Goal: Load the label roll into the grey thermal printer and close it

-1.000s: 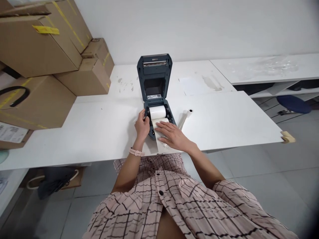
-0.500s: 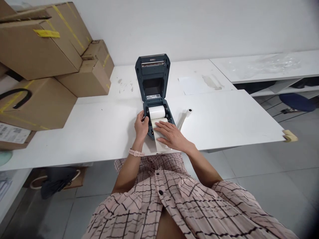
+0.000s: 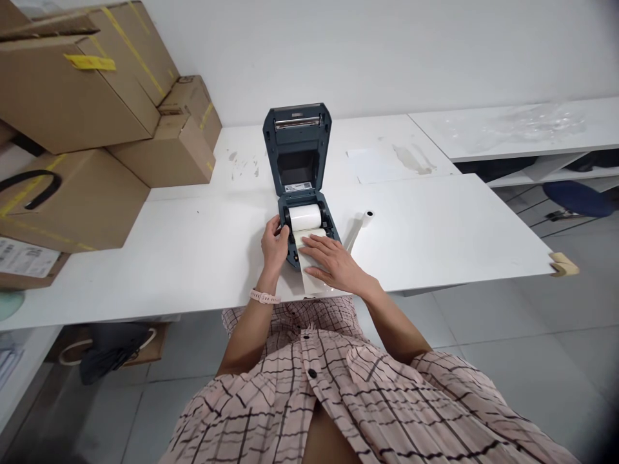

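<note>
A dark grey label printer (image 3: 300, 149) stands on the white table with its lid raised. Inside it sits a white label roll (image 3: 304, 217), held between black side holders. From the roll a label strip (image 3: 313, 283) runs out over the printer's front toward the table edge. My left hand (image 3: 275, 243) grips the printer's left side, thumb on the rim. Flat on the strip lies my right hand (image 3: 333, 261), its fingers stretched out and slightly apart. Right of the printer lies a small white roll (image 3: 368, 218) with a dark core, a narrow strip trailing from it.
Cardboard boxes (image 3: 176, 151) with yellow tape are stacked on the left of the table (image 3: 435, 232). A paper sheet (image 3: 372, 166) lies behind the small roll. Clear plastic (image 3: 546, 125) is on the far right shelf, with a blue stool (image 3: 578, 198) below it.
</note>
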`<state>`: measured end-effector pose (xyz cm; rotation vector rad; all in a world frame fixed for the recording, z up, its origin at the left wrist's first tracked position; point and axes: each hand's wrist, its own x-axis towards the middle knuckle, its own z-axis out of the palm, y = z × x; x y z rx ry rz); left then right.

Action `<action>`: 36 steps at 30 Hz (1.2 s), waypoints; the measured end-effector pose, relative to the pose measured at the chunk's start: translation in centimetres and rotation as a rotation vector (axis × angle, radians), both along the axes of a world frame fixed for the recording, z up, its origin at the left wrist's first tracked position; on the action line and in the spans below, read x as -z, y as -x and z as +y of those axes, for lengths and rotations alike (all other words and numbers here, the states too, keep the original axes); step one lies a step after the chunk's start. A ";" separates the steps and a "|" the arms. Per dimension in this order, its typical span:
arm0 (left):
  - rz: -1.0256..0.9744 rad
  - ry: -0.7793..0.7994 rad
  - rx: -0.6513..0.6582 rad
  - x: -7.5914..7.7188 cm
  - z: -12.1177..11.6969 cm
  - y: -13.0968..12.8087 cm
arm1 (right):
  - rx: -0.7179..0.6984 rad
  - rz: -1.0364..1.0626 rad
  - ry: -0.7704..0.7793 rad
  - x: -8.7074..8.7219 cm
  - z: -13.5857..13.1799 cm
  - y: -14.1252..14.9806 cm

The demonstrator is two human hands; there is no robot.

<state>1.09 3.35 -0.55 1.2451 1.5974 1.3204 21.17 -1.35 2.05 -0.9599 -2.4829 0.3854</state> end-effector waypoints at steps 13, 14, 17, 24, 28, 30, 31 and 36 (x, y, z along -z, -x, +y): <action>-0.080 -0.008 -0.009 0.4 0.0 0.1 | 0.015 -0.047 -0.003 -0.5 -0.2 0.0; -0.083 -0.008 -0.013 0.4 0.0 0.1 | 0.015 -0.048 -0.002 -0.5 -0.2 0.0; -0.088 -0.007 -0.020 0.4 0.0 0.1 | 0.017 -0.054 -0.002 -0.5 -0.2 0.0; -0.087 -0.002 -0.005 0.2 -0.1 0.0 | 0.014 -0.041 0.011 -0.3 -0.1 0.0; -0.096 0.004 -0.010 0.0 -0.2 0.0 | 0.005 -0.017 0.004 -0.2 0.0 -0.1; -0.101 0.013 -0.012 -0.1 -0.2 0.0 | 0.002 -0.006 0.002 -0.1 0.1 -0.1; -0.100 0.016 -0.013 0.0 -0.2 0.0 | 0.000 -0.002 0.002 -0.1 0.1 -0.2; -0.081 0.011 -0.015 0.1 -0.1 0.0 | -0.009 0.012 0.010 0.0 0.0 -0.3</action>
